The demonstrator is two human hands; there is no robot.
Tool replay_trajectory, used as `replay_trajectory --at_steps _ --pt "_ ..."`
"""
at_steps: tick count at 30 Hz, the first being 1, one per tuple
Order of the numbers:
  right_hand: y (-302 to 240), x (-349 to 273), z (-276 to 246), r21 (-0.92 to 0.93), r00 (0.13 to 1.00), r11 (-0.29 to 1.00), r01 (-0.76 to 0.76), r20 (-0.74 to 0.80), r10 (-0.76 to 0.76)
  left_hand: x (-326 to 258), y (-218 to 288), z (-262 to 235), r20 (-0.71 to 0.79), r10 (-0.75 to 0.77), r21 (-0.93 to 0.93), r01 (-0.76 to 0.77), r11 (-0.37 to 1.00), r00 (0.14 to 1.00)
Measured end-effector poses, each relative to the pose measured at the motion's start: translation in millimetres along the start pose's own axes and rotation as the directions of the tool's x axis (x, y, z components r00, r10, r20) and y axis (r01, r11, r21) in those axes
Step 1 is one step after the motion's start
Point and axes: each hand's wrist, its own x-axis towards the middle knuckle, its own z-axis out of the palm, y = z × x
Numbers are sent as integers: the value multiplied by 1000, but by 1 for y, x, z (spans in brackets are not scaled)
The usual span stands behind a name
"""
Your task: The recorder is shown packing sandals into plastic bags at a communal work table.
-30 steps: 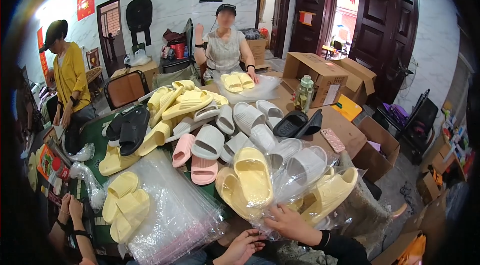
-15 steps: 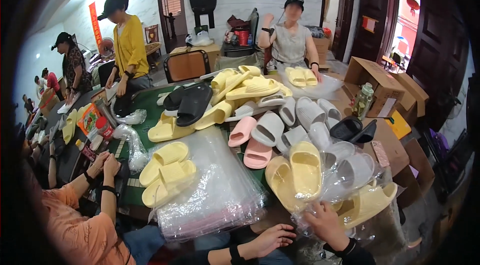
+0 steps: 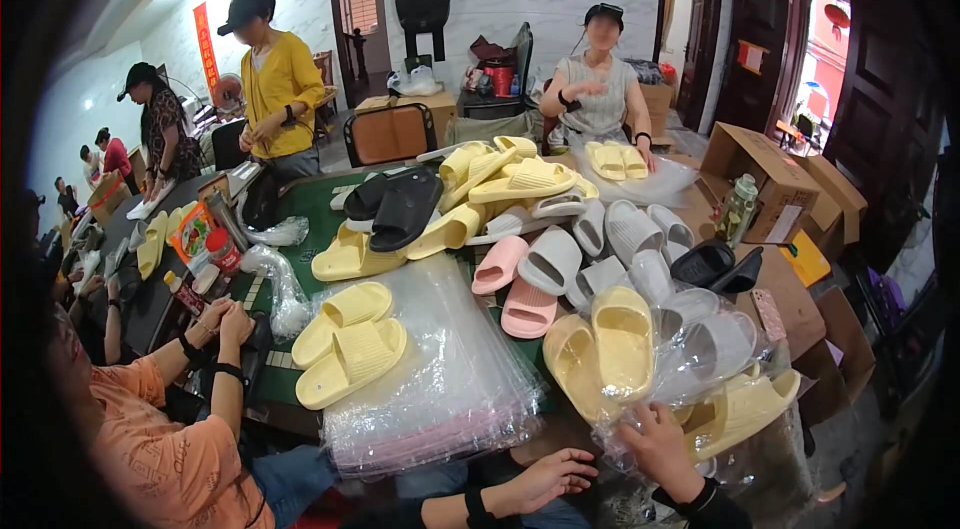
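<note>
My right hand (image 3: 660, 449) closes on the loose edge of a clear plastic bag (image 3: 618, 434) at the lower right, beside a pair of wrapped yellow slippers (image 3: 622, 344). My left hand (image 3: 550, 481) is just left of it, fingers stretched out and holding nothing. Another yellow slipper in plastic (image 3: 742, 416) lies right of my right hand. Beyond my left hand rests a stack of flat clear bags (image 3: 440, 369), with a yellow slipper pair (image 3: 352, 344) on top. Wrapped grey slippers (image 3: 708, 334) lie beyond my right hand.
A mixed slipper heap (image 3: 520, 179) covers the table's middle. Cardboard boxes (image 3: 755, 179) and a glass bottle (image 3: 737, 204) stand at the right. A person in orange (image 3: 180, 439) sits at my left; another in grey (image 3: 600, 89) sits opposite, and one in yellow (image 3: 280, 89) stands far left.
The whole view has shifted slightly. The person opposite has lowered a raised hand to the chest, and the person in yellow has brought both hands together. My hands stay almost in place.
</note>
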Motion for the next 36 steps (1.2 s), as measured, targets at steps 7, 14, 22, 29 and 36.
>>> replay_trajectory --at_steps 7,14,22,29,36 --pt "0 1 1 -25 1000 1000 9 16 -9 12 -13 -14 22 -48 75 46 996 999" --pt "2 -1 -1 -68 1000 998 -13 18 14 24 -23 -23 41 -20 303 6 953 999" --pt "10 1 -13 -25 996 997 -69 -57 67 62 -73 -42 309 -50 886 -268 378 950" --pt "36 -5 -31 27 968 991 -134 -212 136 127 -122 -44 549 -106 822 -558 -113 829" --pt "89 -73 -21 460 764 775 -434 -267 587 145 -119 21 467 -404 717 -605 -347 786"
